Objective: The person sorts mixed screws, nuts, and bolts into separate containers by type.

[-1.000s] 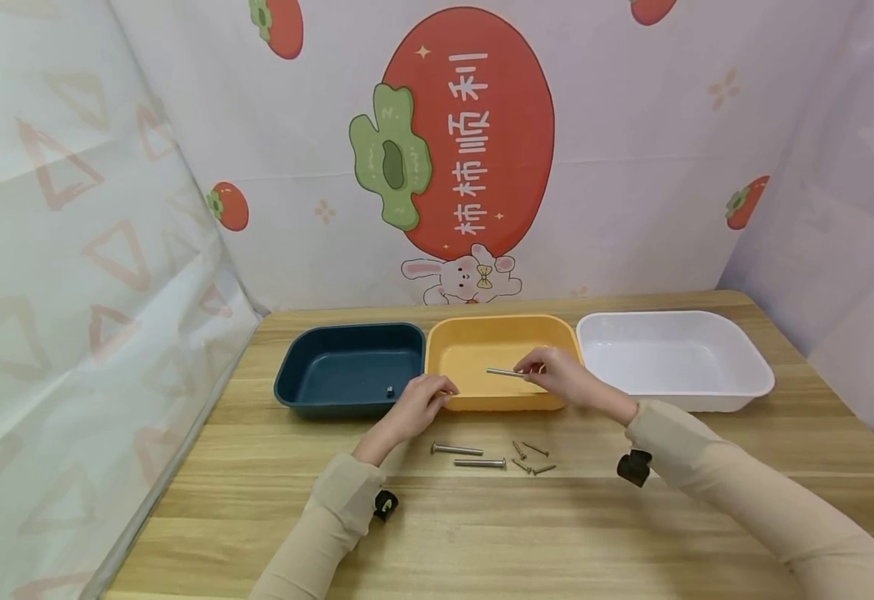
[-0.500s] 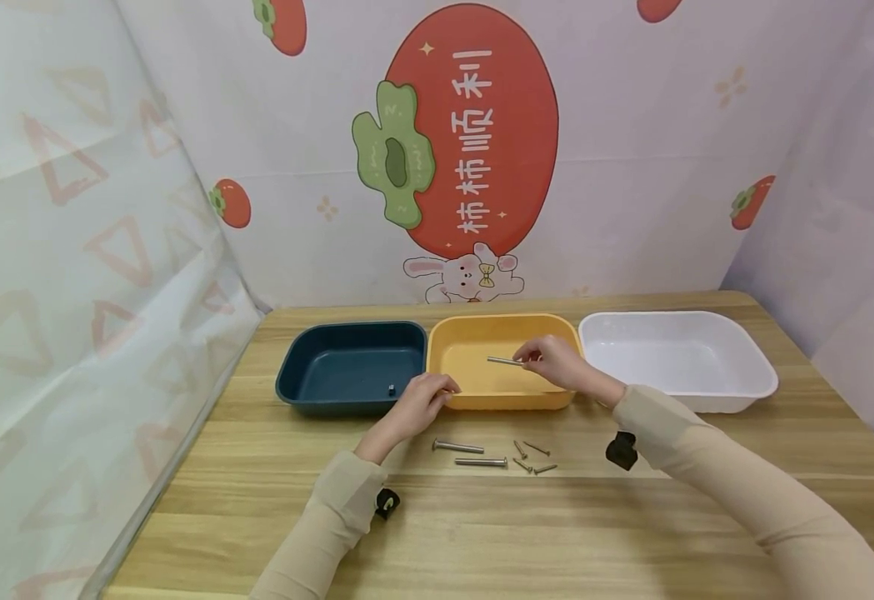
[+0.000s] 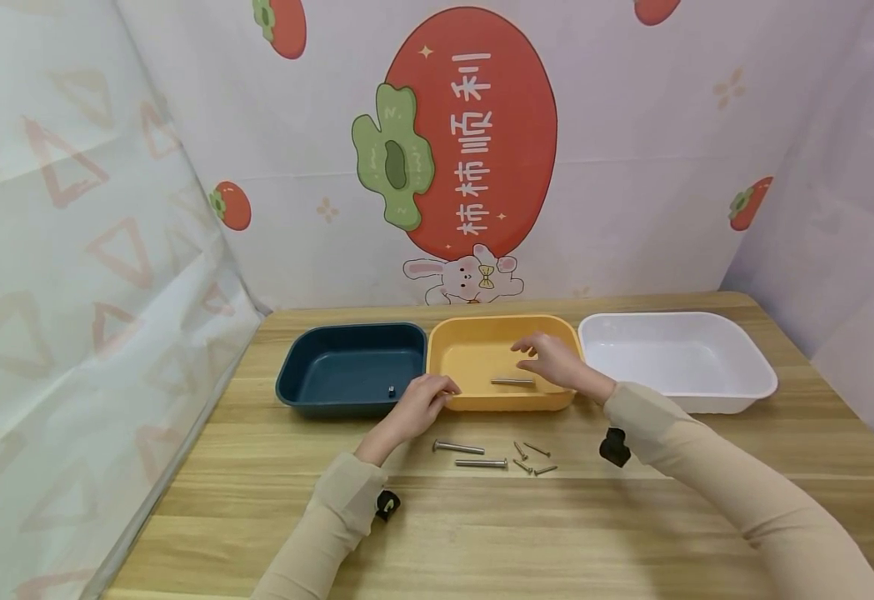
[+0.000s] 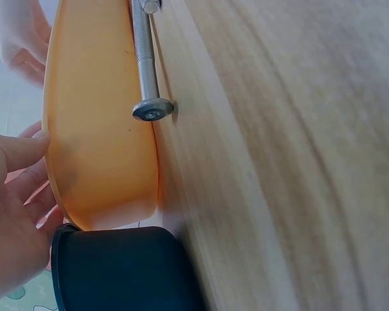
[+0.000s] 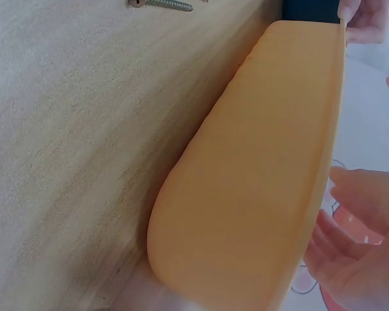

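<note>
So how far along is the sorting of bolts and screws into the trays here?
Done: one long bolt lies in the yellow tray, and a small dark piece sits in the dark blue tray. In hand: nothing; the right hand hovers open over the yellow tray, the left hand rests at its corner. Left: two bolts and four screws on the table; the white tray looks empty.

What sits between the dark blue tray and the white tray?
The orange tray, with a long bolt lying in it under the open right hand, as the head view shows.
</note>
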The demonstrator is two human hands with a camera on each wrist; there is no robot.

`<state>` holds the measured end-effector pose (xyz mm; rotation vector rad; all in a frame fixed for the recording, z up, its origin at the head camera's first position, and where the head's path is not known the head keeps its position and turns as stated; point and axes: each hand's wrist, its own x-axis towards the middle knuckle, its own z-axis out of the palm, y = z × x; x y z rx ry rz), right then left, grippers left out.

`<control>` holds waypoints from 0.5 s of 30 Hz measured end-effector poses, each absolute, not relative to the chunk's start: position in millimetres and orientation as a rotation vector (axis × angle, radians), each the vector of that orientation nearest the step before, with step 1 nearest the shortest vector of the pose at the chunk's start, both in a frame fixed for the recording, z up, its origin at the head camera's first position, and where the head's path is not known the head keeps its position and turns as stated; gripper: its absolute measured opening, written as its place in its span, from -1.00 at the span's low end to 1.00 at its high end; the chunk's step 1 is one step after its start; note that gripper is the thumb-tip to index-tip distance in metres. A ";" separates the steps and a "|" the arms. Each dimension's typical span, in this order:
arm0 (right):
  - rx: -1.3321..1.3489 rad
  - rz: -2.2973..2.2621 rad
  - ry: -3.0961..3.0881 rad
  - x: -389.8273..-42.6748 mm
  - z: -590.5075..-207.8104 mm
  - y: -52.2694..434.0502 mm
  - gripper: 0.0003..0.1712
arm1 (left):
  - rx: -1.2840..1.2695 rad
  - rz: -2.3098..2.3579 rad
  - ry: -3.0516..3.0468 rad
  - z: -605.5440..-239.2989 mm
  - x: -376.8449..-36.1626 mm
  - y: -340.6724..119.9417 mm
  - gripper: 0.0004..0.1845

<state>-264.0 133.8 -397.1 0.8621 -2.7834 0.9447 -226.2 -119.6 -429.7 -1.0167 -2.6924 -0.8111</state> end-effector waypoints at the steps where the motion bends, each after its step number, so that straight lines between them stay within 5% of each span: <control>1: 0.857 0.941 -2.789 -263.2 -396.8 133.6 -0.73 | -1.013 -0.812 -2.696 -429.9 -226.3 -119.5 -0.89; 15: 1.030 0.972 -2.723 -247.8 -390.5 128.5 -0.74 | -1.016 -0.808 -2.687 -430.1 -225.7 -119.6 -0.90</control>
